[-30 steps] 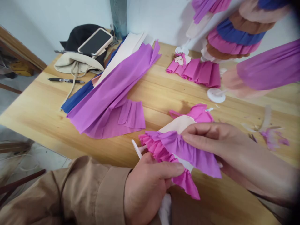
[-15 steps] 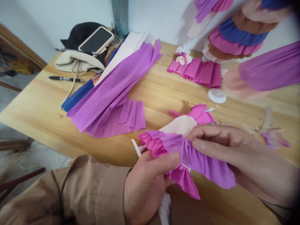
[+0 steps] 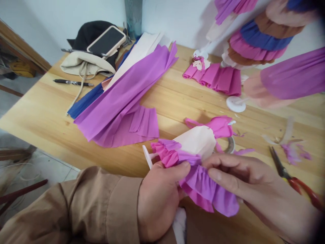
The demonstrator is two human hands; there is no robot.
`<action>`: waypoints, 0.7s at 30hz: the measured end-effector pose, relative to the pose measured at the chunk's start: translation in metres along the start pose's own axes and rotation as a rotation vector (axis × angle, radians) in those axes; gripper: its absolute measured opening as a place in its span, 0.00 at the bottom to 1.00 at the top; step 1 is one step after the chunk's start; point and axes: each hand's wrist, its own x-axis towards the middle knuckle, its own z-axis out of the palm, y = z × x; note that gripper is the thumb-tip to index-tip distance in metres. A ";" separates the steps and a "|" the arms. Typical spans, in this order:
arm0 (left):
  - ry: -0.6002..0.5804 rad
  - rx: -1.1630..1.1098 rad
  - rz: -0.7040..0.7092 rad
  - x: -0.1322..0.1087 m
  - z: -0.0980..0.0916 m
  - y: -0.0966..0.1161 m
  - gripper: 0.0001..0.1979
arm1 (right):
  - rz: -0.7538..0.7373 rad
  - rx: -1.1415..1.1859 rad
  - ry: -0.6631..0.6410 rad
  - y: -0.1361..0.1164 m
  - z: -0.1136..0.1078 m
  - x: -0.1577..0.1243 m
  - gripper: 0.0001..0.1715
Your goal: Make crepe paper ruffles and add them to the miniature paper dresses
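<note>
My left hand [image 3: 162, 193] is closed around a small doll-like paper dress form, its thumb pressing on a gathered purple crepe paper strip [image 3: 213, 189]. The form has a cream paper body [image 3: 196, 140], a bright pink top [image 3: 222, 126], and pink ruffles [image 3: 166, 154] at its lower end. A white round base [image 3: 146, 156] on a short stem juts out beyond the left thumb. My right hand [image 3: 241, 179] pinches the gathered upper edge of the purple strip between thumb and fingers. The strip's free end hangs down over another pink ruffle.
Red-handled pliers [image 3: 291, 179] and a tape roll [image 3: 230, 145] lie by my right hand. Purple crepe paper sheets [image 3: 124, 98], a pen [image 3: 73, 82], a phone [image 3: 108, 40] and a cloth pouch [image 3: 86, 64] are further left. Finished ruffled dresses [image 3: 264, 39] stand at the back right.
My right hand has moved down, bringing the purple strip round against the form, its free end now lower. The pliers and tape roll have come into view.
</note>
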 end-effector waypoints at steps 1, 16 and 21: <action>-0.003 0.009 -0.003 -0.001 0.000 0.000 0.23 | -0.009 0.006 0.028 0.000 0.002 -0.001 0.18; -0.220 0.057 0.007 -0.011 -0.014 0.004 0.21 | -0.070 -0.029 0.065 0.009 0.003 -0.012 0.23; -0.255 0.050 0.028 -0.015 -0.017 0.009 0.23 | -0.149 -0.096 0.082 0.014 0.007 -0.016 0.23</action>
